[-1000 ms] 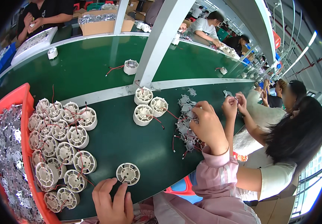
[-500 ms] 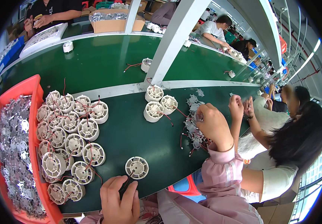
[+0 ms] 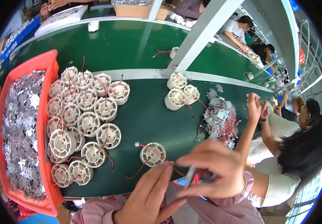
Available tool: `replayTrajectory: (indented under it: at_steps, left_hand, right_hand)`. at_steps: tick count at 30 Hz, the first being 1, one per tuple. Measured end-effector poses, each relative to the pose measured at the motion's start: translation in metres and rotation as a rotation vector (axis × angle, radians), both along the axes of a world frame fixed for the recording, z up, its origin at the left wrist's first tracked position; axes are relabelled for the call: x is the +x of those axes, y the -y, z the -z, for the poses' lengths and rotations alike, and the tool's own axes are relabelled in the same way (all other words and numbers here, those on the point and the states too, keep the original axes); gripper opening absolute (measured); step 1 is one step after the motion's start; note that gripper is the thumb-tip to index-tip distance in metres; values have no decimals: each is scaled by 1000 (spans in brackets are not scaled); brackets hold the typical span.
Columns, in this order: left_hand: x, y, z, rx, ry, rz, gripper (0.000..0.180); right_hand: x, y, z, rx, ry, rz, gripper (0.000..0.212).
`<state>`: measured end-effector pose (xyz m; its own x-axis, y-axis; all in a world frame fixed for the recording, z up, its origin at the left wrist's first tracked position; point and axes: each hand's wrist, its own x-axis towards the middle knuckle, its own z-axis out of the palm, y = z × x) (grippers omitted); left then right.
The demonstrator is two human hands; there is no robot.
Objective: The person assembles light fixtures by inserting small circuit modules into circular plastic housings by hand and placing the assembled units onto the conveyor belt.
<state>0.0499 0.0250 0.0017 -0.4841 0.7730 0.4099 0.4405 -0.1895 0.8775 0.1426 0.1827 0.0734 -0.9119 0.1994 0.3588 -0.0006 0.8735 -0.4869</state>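
A round cream plastic housing [image 3: 153, 154] with spokes lies on the green bench in front of me, with a thin wire trailing from it. Just to its right, the fingers of my left hand [image 3: 148, 196] are pressed together on a red wire [image 3: 149, 148], whose small white connector [image 3: 137, 144] hangs over the housing. My right hand [image 3: 217, 170], smeared by motion, pinches a small grey metal plate [image 3: 191, 175]; the red wire runs between it and my left fingertips. Behind my right hand lies a pile of metal plates with red wires [image 3: 220, 115].
Several wired housings [image 3: 88, 124] crowd the left, beside a red bin [image 3: 50, 112] of shiny metal plates. Three housings [image 3: 176, 99] sit farther back, near a white post [image 3: 202, 33]. A co-worker [image 3: 280, 149] sits close on the right; a green belt [image 3: 131, 44] runs beyond.
My right hand has come from the pile to the housing with a wired metal plate. My left hand has moved right and now pinches the wire; the dark thin object it held is out of sight.
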Motion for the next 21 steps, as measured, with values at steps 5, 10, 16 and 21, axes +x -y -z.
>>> replayTrajectory:
  at_steps: [5,10,16,21]
  left_hand:
    - [-10,14,9,-146,271,232,20]
    - [-28,18,18,-33,115,272,13]
    - [-36,25,4,-104,401,508,12]
    - [-42,30,3,-233,487,581,15]
  right_hand:
    - [-4,25,13,-231,198,-38,61]
    - [-21,14,18,-424,33,-157,59]
    - [-10,3,23,-458,133,-365,53]
    - [-7,8,26,-440,169,-371,48]
